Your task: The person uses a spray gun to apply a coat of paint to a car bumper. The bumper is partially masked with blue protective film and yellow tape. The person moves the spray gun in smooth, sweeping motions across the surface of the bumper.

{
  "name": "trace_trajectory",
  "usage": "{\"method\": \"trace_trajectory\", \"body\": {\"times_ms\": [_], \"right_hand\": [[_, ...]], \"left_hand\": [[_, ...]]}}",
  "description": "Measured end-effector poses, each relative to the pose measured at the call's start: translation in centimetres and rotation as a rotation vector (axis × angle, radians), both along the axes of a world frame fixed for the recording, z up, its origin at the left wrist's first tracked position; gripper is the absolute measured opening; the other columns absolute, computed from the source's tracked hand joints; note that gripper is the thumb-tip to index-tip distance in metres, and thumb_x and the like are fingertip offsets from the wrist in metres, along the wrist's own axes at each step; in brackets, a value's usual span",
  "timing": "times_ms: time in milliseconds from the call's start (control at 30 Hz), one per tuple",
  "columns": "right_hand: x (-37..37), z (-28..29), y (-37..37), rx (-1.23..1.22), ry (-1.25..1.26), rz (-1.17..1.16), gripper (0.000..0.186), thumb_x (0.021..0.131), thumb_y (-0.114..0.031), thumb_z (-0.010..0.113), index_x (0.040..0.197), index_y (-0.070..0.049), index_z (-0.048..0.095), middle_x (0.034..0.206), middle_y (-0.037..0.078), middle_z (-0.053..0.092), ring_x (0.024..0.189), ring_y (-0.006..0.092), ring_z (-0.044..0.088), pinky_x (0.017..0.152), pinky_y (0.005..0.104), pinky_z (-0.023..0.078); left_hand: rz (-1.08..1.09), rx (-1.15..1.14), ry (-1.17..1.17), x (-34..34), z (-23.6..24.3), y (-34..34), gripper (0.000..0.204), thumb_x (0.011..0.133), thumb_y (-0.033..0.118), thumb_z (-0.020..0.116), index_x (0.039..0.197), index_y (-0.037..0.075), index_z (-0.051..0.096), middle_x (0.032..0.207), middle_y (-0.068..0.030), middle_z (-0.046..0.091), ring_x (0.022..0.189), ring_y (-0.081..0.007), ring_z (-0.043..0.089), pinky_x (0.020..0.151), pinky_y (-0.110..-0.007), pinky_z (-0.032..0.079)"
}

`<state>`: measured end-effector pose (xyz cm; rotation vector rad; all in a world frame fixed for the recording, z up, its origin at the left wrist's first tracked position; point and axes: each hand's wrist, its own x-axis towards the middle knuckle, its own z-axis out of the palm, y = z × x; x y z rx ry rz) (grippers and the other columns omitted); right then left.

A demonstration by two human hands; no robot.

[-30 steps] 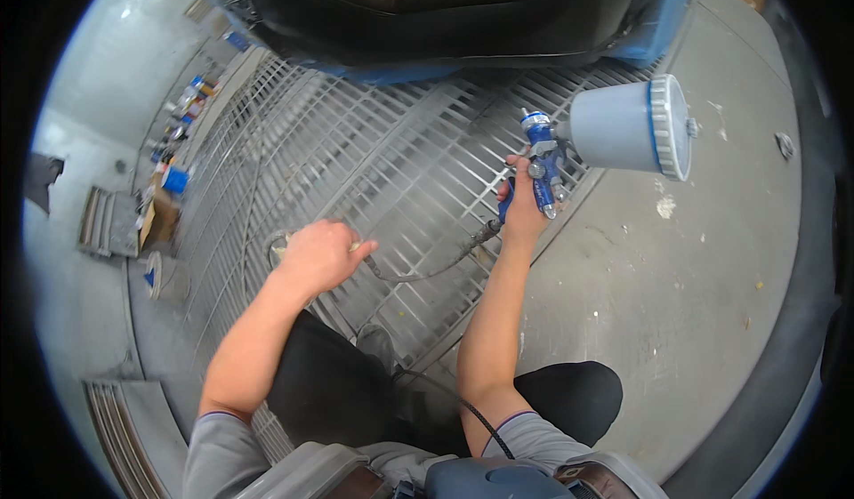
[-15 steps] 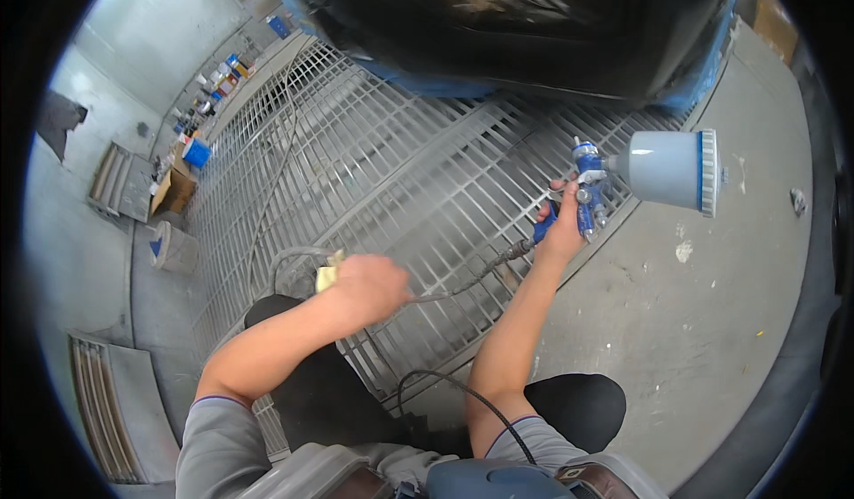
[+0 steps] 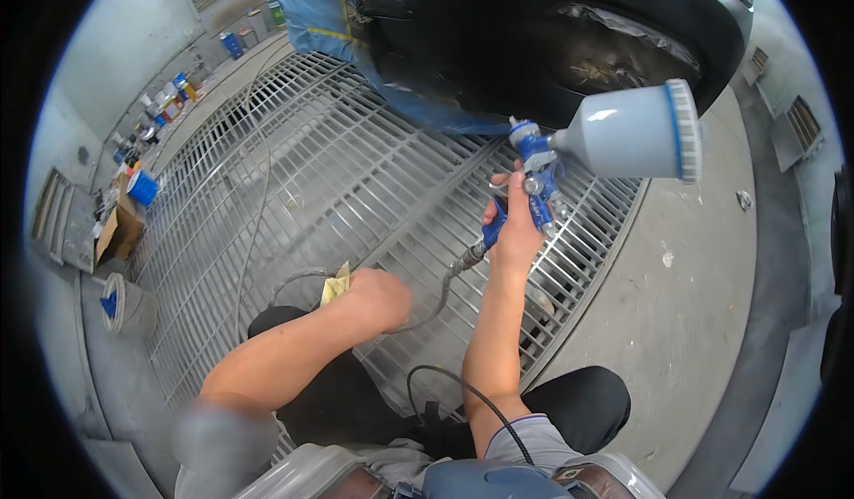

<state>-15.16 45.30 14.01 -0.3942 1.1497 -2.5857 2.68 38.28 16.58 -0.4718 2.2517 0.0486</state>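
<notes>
Blue spray gun, pale-grey cup; right hand grips handle, left hand clenched on yellow cloth.

The right hand curls its fingers around a blue spray gun, whose pale cup sits right of them. The left hand clenches yellow cloth, which pokes out left of its fingers. Grating lies beneath both hands' fingers.

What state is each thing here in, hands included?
Spray gun: gripped, nozzle facing forward
Right hand: closed around the spray gun
Grey cup: attached, capped, lying sideways
Hose: connected, curving
Left hand: closed, yellow cloth protruding
Cardboard box: open
Pale bucket: uncovered
Blue sheeting: wrinkled
</notes>
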Motion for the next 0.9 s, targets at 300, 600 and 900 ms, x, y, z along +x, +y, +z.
{"method": "trace_trajectory", "body": {"times_ms": [300,600,900], "right_hand": [[5.0,8.4,-6.3,0.036,0.299,-0.114,0.031,0.104,-0.017,0.069,0.127,0.002,0.064,0.098,0.010,0.072,0.058,0.0123,0.060,0.051,0.0261,0.047],[4.3,-8.9,-4.1,0.239,-0.202,-0.743,0.014,0.104,-0.018,0.069,0.111,-0.008,0.066,0.089,0.006,0.067,0.062,0.0125,0.061,0.043,0.0262,0.044],[10.6,-4.3,-17.4,0.382,0.109,-0.357,0.018,0.098,-0.021,0.078,0.095,-0.004,0.073,0.064,0.001,0.064,0.051,0.0096,0.058,0.046,0.0255,0.042]], "left_hand": [[-0.073,0.142,0.147,4.9,-3.5,-11.5,0.052,0.097,0.055,0.070,0.109,0.005,0.079,0.112,-0.0140,0.078,0.108,-0.0355,0.074,0.086,-0.049,0.060],[-0.205,0.260,0.066,6.3,-5.5,-15.3,0.053,0.097,0.055,0.070,0.118,0.007,0.079,0.120,-0.0126,0.077,0.115,-0.0332,0.073,0.093,-0.046,0.058],[-0.222,0.302,0.007,6.6,-9.1,-18.7,0.050,0.099,0.052,0.068,0.123,0.008,0.078,0.125,-0.0108,0.076,0.118,-0.0316,0.072,0.094,-0.046,0.058]]}}
